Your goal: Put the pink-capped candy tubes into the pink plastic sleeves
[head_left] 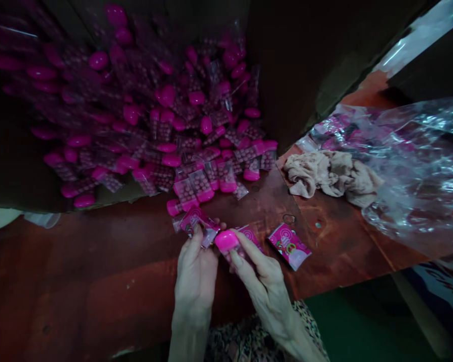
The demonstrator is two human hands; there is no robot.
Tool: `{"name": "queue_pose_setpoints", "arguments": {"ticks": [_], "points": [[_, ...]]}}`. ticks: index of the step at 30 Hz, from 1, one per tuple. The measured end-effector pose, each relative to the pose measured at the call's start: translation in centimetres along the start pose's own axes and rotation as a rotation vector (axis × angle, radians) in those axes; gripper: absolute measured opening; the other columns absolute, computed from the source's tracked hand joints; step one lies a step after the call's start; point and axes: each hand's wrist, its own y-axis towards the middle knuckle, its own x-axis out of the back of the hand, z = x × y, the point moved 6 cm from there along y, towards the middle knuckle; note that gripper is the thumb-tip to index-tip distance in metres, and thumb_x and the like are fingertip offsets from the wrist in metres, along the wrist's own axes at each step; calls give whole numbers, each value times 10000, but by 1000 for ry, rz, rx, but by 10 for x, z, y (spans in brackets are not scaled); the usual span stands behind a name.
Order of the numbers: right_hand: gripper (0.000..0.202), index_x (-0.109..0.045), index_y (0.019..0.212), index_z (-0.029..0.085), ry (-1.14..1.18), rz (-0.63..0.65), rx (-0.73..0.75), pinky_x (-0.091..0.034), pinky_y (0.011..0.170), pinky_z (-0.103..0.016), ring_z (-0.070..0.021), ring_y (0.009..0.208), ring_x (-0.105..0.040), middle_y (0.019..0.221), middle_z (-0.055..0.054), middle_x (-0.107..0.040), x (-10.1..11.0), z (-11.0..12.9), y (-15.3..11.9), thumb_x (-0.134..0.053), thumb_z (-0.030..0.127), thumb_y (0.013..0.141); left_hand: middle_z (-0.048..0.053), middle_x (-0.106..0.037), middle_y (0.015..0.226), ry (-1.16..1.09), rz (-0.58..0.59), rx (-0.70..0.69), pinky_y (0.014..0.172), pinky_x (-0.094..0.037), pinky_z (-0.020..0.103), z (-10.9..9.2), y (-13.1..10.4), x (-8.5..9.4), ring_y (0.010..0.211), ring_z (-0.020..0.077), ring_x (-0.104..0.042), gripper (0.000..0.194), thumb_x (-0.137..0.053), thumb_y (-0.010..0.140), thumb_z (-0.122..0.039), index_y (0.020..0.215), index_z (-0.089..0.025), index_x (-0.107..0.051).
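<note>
My left hand [197, 264] is closed on a pink printed sleeve [199, 221], thumb on its near face. Close beside it, my right hand [258, 274] grips a small clear candy container with a glossy pink cap [227, 241]; the cap points up and left toward the sleeve. The container's lower part is mostly hidden by my fingers. Another pink printed sleeve [249, 234] lies partly behind my right hand. To the right, a further pink sleeve [290, 246] rests flat on the reddish-brown table [143, 256].
A large cardboard box [287, 65] lies open toward me, with many pink-capped candy containers [196, 186] spilling over its near edge. At right are a crumpled cloth [328, 176] and a clear plastic bag [411, 186] with pink pieces inside. A whitish round object [0, 217] sits far left.
</note>
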Motion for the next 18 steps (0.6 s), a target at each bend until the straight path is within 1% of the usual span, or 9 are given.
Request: {"name": "queue_pose_setpoints", "arguments": {"ticks": [3, 5, 9, 12, 14, 15, 17, 18], "points": [[374, -532, 1229, 177, -24, -107, 30, -515, 621, -238, -125, 612, -606, 792, -26, -675, 2, 1, -2, -485, 259, 867, 80, -697, 790, -23, -3, 47, 798, -482, 318, 5, -5, -4, 745, 159, -637, 280, -438, 869, -231, 781, -109, -674], [375, -531, 1229, 172, -5, -149, 28, -521, 601, -230, -126, 609, -615, 811, -29, -682, 3, 1, -5, -488, 249, 864, 84, -698, 800, -34, 2, 50, 808, -478, 320, 9, -7, -6, 762, 164, -637, 284, -441, 869, -251, 800, -104, -674], [359, -526, 1227, 194, 96, -206, -36, -527, 561, -209, -124, 612, -634, 806, -23, -689, 2, -3, -13, -477, 246, 875, 80, -700, 830, -32, 29, 7, 813, -469, 309, 14, -8, -10, 805, 170, -634, 260, -486, 847, -287, 823, -109, -673], [365, -511, 1238, 177, 128, -220, -69, -533, 554, -218, -132, 611, -644, 811, -37, -698, 2, -6, -18, -452, 261, 888, 79, -698, 826, -26, 48, -3, 798, -467, 304, 16, -8, -10, 807, 171, -631, 265, -487, 846, -300, 830, -111, -672], [371, -514, 1234, 166, 42, -215, -51, -532, 553, -223, -137, 607, -646, 816, -44, -703, 4, -5, -15, -445, 285, 890, 82, -695, 829, -24, 52, -12, 780, -467, 297, 16, -7, -9, 812, 170, -626, 264, -490, 843, -304, 825, -113, -671], [375, -516, 1232, 164, -33, -217, -41, -534, 574, -229, -146, 641, -655, 855, -53, -705, 7, -5, -12, -443, 299, 890, 82, -693, 837, -22, 48, -19, 767, -467, 292, 16, -6, -9, 819, 169, -623, 247, -502, 837, -298, 822, -117, -670], [378, -526, 1220, 154, -228, -218, -25, -534, 623, -248, -172, 731, -670, 929, -80, -701, 12, -5, -3, -399, 320, 905, 81, -689, 858, -10, 33, -44, 738, -465, 279, 13, -5, -7, 832, 165, -617, 192, -543, 812, -272, 821, -128, -669], [389, -525, 1220, 141, -346, -193, -30, -532, 627, -261, -187, 744, -675, 916, -94, -706, 13, -6, 3, -362, 322, 917, 79, -687, 865, 1, 24, -62, 725, -464, 273, 11, -5, -6, 836, 163, -615, 162, -565, 796, -256, 819, -133, -669]]}}
